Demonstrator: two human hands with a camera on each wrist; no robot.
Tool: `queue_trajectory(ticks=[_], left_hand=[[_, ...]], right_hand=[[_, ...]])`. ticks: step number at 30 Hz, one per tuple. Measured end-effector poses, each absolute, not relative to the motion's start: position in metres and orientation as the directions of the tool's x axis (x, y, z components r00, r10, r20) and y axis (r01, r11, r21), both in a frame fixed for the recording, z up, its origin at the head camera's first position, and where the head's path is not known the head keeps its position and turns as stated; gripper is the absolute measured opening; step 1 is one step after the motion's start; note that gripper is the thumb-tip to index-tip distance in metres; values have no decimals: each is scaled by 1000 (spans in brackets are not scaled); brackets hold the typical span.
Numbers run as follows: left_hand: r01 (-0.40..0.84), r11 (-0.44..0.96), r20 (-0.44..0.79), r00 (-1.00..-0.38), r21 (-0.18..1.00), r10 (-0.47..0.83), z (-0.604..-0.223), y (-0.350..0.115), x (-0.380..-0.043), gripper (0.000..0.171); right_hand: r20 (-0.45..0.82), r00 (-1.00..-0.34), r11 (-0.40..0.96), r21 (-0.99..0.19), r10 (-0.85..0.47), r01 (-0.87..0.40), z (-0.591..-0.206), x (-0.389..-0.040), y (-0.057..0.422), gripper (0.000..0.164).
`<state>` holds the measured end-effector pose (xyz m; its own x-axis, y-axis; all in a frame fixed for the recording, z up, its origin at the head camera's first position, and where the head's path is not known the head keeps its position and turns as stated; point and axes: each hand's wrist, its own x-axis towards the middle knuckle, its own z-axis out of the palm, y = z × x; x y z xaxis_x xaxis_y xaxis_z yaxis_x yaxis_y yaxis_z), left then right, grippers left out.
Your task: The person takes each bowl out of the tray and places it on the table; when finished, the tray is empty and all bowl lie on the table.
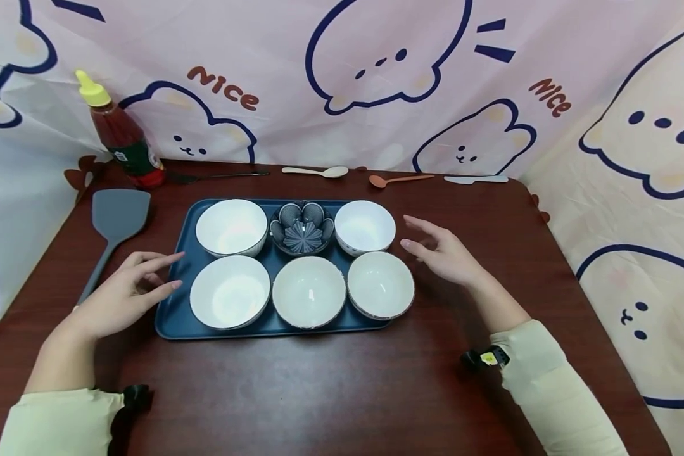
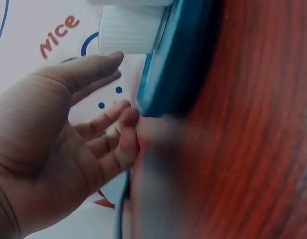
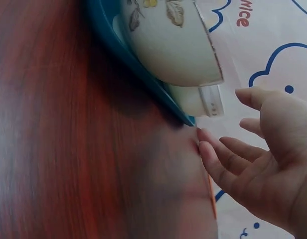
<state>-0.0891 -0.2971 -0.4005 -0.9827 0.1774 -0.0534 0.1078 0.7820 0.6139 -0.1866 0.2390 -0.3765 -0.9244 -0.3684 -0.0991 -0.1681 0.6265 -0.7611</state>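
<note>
Blue tray [image 1: 173, 315] between left hand [image 1: 118, 294] and right hand [image 1: 447, 254] — fingers apart, near its ends

A makeshift kitchen-like corner — cartoon-print cloth [image 1: 285, 63] around a brown table [image 1: 296, 392], bowls [image 1: 310, 291], turner [image 1: 120, 212].

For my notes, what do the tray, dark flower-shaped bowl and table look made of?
Tray: probably plastic, possibly coated metal; satin blue with a smooth rim. Dark bowl: likely glazed ceramic, given its glossy highlights. Table: wood or wood-look laminate, lightly glossy, showing streaky grain.
</note>
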Motion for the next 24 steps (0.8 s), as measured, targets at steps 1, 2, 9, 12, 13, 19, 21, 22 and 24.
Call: queue_trajectory(ticks=[1, 2, 9, 12, 13, 19, 21, 22, 24], left_hand=[[120, 772, -42, -982, 624, 186, -402, -298, -90, 54], [129, 765, -34, -981, 631, 192, -404, -300, -91, 53], [162, 732, 32, -982, 661, 189, -415, -307, -88, 45], [173, 715, 51, -981, 678, 189, -421, -309, -84, 44], [175, 712, 54, -980, 680, 190, -423, -309, -83, 43], [153, 717, 38, -984, 680, 174, -430, -312, -82, 40], [143, 715, 37, -986, 684, 163, -431, -313, -83, 41], [140, 712, 37, -987, 688, 158, -432, -314, -84, 41], [134, 702, 41, -988, 699, 148, -434, -316, -85, 41]], right_hand=[[-103, -922, 606, -780, -373, -158, -379, -189, 238, 59], [-110, -920, 583, -800, -375, -142, -382, -190, 236, 60], [-141, -919, 443, -896, -369, -40, -396, -198, 229, 59], [-139, -925, 422, -906, -354, -25, -400, -198, 225, 58], [-141, -927, 420, -907, -349, -20, -401, -198, 223, 58], [-140, -939, 374, -927, -315, 13, -405, -197, 216, 57], [-134, -945, 341, -940, -300, 25, -406, -199, 214, 56], [-132, -947, 320, -947, -291, 34, -407, -200, 213, 55], [-133, -953, 278, -959, -272, 55, -408, -202, 211, 54]])
